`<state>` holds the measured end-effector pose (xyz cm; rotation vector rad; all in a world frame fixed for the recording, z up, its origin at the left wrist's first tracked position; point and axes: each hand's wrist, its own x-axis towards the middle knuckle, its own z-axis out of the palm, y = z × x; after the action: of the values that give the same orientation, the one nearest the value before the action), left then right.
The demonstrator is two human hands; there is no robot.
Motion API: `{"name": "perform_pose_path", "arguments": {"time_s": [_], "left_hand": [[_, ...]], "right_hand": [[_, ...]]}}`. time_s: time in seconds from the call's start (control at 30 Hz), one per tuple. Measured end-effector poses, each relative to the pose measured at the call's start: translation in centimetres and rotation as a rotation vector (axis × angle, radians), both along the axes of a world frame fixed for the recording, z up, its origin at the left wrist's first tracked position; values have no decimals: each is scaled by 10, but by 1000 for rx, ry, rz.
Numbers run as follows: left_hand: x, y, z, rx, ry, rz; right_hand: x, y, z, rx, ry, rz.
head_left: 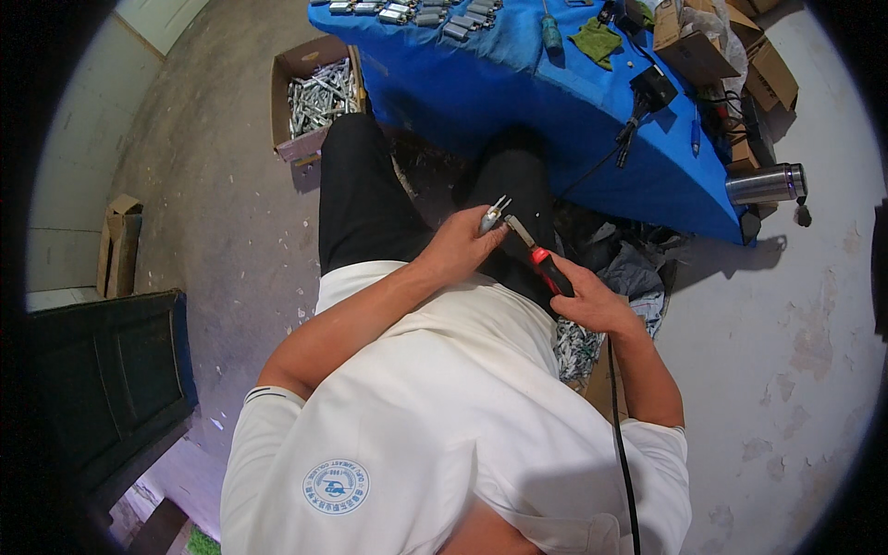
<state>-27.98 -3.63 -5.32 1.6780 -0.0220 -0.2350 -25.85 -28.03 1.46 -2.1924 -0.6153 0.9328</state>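
Note:
My left hand [461, 242] is closed around a small silvery metal part [491, 216] with two thin prongs at its end, held above my lap. In my right hand [589, 296] is a knife-like tool with a red and black handle [549, 269] and a flat metal blade [521, 230]. The blade points up and left, its tip close to the metal part. I cannot tell whether the two touch. My fingers hide the lower end of the part. My legs in black trousers [370, 199] lie beneath both hands.
A blue-covered table [444, 79] ahead bears several metal parts [430, 17], a screwdriver [551, 35] and a green cloth [597, 42]. A steel flask [768, 185] is at its right. Left stands a box [287, 129] of metal pieces. A black cable [622, 444] runs beside my right arm.

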Motion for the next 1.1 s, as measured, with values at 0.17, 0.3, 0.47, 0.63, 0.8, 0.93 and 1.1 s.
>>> {"name": "perform_pose_path", "arguments": {"time_s": [0.17,0.3,0.47,0.63,0.8,0.93,1.1], "left_hand": [[1,0,-5,23,-6,43],[0,-1,-6,50,-31,61],[-1,-2,-10,123,-57,93],[-2,-5,0,140,-57,179],[-1,-8,-3,246,-84,185],[-1,-6,3,298,-20,146],[-2,-7,-5,279,-72,166]], "right_hand": [[-9,2,-5,-9,-169,-13],[-12,14,4,-93,-223,-14],[-19,24,14,-188,-285,7],[-23,35,23,-321,-311,9],[-24,38,22,-331,-346,18],[-23,39,23,-339,-347,24],[-17,31,12,-322,-298,22]]}}
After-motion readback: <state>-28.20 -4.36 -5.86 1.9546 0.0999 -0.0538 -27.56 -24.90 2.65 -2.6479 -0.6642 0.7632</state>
